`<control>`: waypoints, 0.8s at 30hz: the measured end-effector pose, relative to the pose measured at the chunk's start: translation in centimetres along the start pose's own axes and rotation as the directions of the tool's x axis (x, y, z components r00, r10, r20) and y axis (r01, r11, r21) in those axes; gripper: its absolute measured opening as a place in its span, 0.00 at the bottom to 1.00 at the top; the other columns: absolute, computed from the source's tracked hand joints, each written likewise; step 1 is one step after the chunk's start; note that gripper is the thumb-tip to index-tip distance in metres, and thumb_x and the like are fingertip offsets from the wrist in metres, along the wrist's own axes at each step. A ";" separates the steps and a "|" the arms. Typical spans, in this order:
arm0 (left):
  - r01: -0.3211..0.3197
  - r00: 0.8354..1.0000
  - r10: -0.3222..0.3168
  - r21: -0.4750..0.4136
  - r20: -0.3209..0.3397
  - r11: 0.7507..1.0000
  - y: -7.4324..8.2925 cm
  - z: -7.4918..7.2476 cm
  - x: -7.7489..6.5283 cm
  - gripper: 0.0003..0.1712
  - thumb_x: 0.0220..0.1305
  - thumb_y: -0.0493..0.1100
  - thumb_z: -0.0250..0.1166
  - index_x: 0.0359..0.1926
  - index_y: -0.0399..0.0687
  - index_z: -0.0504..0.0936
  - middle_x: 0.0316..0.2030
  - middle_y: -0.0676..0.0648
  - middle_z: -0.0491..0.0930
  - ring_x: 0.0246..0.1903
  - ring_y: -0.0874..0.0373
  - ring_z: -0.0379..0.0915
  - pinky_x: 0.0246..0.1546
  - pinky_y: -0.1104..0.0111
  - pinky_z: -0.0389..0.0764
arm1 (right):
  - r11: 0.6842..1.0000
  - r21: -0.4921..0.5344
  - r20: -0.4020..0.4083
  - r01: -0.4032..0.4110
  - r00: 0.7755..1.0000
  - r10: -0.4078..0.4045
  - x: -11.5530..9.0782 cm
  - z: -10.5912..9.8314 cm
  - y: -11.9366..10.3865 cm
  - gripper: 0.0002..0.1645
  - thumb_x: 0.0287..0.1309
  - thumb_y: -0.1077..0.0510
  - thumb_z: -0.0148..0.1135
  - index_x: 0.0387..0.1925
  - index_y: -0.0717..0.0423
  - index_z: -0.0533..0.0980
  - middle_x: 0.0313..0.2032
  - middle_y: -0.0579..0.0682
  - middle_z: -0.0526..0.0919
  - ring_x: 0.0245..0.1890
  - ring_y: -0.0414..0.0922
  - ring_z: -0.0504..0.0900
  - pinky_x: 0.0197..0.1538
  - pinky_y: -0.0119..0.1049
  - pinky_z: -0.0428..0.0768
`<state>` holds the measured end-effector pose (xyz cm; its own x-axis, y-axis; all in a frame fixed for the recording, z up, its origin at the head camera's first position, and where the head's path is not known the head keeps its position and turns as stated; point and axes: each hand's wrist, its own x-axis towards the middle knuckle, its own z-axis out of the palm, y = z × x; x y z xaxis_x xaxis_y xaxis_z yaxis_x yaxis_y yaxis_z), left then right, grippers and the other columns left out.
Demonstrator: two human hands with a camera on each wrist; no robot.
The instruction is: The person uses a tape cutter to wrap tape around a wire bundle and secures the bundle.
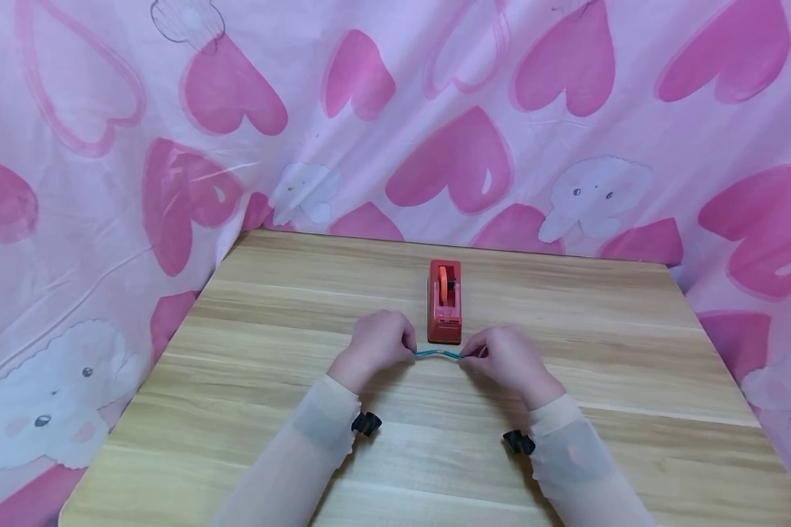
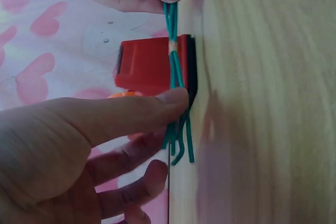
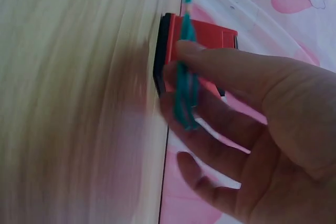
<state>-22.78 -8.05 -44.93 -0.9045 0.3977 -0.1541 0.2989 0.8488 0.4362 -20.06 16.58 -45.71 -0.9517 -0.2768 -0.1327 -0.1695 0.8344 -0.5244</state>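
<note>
A thin bundle of green wires (image 1: 438, 354) stretches level between both hands, just in front of a red tape dispenser (image 1: 444, 331). A pale band of tape (image 2: 173, 47) wraps the bundle near its middle. My left hand (image 1: 381, 342) pinches one end between thumb and fingers, and several loose wire ends stick out past the thumb in the left wrist view. At the other end my right hand (image 1: 506, 360) pinches the bundle, its thumb (image 3: 197, 56) pressed over the wires and the other fingers loosely bent. An orange roll core (image 1: 443, 284) sits inside the dispenser.
The wooden table (image 1: 270, 307) runs under both arms. A pink curtain (image 1: 343, 139) with hearts and white cartoon animals hangs along its back and sides. Small black devices (image 1: 367, 423) are worn at the wrists.
</note>
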 end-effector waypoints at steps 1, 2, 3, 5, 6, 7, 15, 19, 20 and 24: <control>0.008 1.000 -0.008 0.007 0.008 1.000 0.0 0.1 0.0 0.13 0.55 0.46 0.80 0.20 0.64 0.85 0.27 0.62 0.81 0.33 0.61 0.74 0.39 0.64 0.74 | 1.000 -0.005 0.013 0.004 1.000 -0.004 0.1 0.0 -0.1 0.04 0.56 0.55 0.78 0.32 0.41 0.90 0.32 0.39 0.88 0.30 0.39 0.79 0.38 0.37 0.79; 0.016 1.000 -0.016 0.006 0.017 1.000 0.0 0.2 0.1 0.13 0.55 0.46 0.81 0.20 0.64 0.85 0.26 0.62 0.81 0.33 0.61 0.74 0.39 0.64 0.74 | 1.000 -0.009 0.023 0.008 1.000 -0.008 0.2 0.1 -0.2 0.04 0.55 0.56 0.79 0.32 0.42 0.89 0.32 0.40 0.87 0.30 0.39 0.79 0.38 0.36 0.79; 0.021 1.000 -0.021 0.003 0.023 1.000 0.0 0.4 0.1 0.13 0.54 0.47 0.81 0.20 0.64 0.85 0.26 0.62 0.81 0.33 0.61 0.74 0.39 0.64 0.74 | 1.000 -0.012 0.033 0.010 0.999 -0.010 0.3 0.1 -0.3 0.04 0.54 0.57 0.79 0.31 0.43 0.89 0.32 0.40 0.87 0.30 0.39 0.79 0.38 0.36 0.79; 0.026 0.999 -0.026 -0.007 0.035 1.000 -0.1 0.5 0.1 0.13 0.53 0.46 0.82 0.20 0.63 0.85 0.26 0.62 0.81 0.33 0.61 0.74 0.40 0.63 0.75 | 1.000 -0.014 0.054 0.005 0.999 -0.005 0.3 0.2 -0.3 0.05 0.54 0.58 0.79 0.30 0.44 0.89 0.32 0.40 0.87 0.30 0.39 0.78 0.38 0.37 0.79; 0.028 0.999 -0.027 -0.011 0.041 1.000 -0.1 0.6 0.0 0.13 0.52 0.46 0.82 0.20 0.63 0.85 0.26 0.62 0.81 0.33 0.61 0.74 0.40 0.62 0.74 | 1.000 -0.016 0.061 0.001 0.998 0.000 0.3 0.3 -0.2 0.05 0.54 0.58 0.79 0.30 0.44 0.89 0.32 0.40 0.87 0.30 0.39 0.78 0.39 0.37 0.79; 0.030 0.998 -0.029 -0.016 0.048 0.999 -0.2 0.7 0.0 0.13 0.52 0.46 0.83 0.21 0.62 0.85 0.25 0.61 0.81 0.33 0.61 0.74 0.40 0.62 0.74 | 1.000 -0.015 0.067 -0.009 0.998 0.010 0.4 0.4 -0.2 0.06 0.54 0.58 0.79 0.30 0.43 0.88 0.32 0.39 0.87 0.31 0.39 0.78 0.40 0.37 0.79; 0.046 0.997 -0.044 -0.032 0.063 0.998 -0.7 0.8 -0.3 0.13 0.50 0.51 0.83 0.24 0.61 0.85 0.23 0.60 0.80 0.30 0.61 0.73 0.36 0.65 0.72 | 1.000 0.010 0.099 -0.012 0.995 0.011 0.3 0.6 -0.2 0.07 0.55 0.59 0.78 0.34 0.44 0.87 0.30 0.40 0.84 0.31 0.41 0.77 0.39 0.37 0.78; 0.062 0.997 -0.060 -0.045 0.057 0.997 -0.7 0.5 -0.3 0.14 0.53 0.58 0.81 0.31 0.59 0.87 0.26 0.57 0.81 0.30 0.60 0.73 0.34 0.66 0.73 | 0.998 0.060 0.112 -0.017 0.994 0.010 0.1 0.1 -0.2 0.09 0.56 0.58 0.77 0.40 0.46 0.87 0.33 0.41 0.85 0.34 0.41 0.78 0.40 0.37 0.79; 0.072 0.996 -0.070 -0.049 0.053 0.996 -0.7 0.4 -0.3 0.15 0.55 0.59 0.79 0.34 0.58 0.88 0.28 0.57 0.82 0.30 0.60 0.73 0.35 0.67 0.73 | 0.997 0.073 0.110 -0.026 0.994 0.017 0.1 -0.1 -0.2 0.10 0.57 0.56 0.77 0.41 0.46 0.87 0.34 0.41 0.85 0.35 0.42 0.79 0.41 0.37 0.79; 0.114 0.993 -0.115 -0.043 -0.019 0.992 -1.0 -0.1 -0.3 0.18 0.65 0.60 0.72 0.45 0.54 0.89 0.39 0.53 0.86 0.38 0.58 0.78 0.41 0.63 0.79 | 0.991 0.105 0.088 -0.077 0.994 0.068 -0.1 -1.1 -0.1 0.13 0.62 0.51 0.74 0.47 0.47 0.86 0.38 0.44 0.86 0.38 0.44 0.80 0.43 0.38 0.82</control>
<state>-22.88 -9.07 -45.21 -0.9386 0.2905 -0.1863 0.1801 0.8729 0.4535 -20.21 17.05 -44.72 -0.9347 -0.2604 -0.2418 -0.0676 0.7984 -0.5983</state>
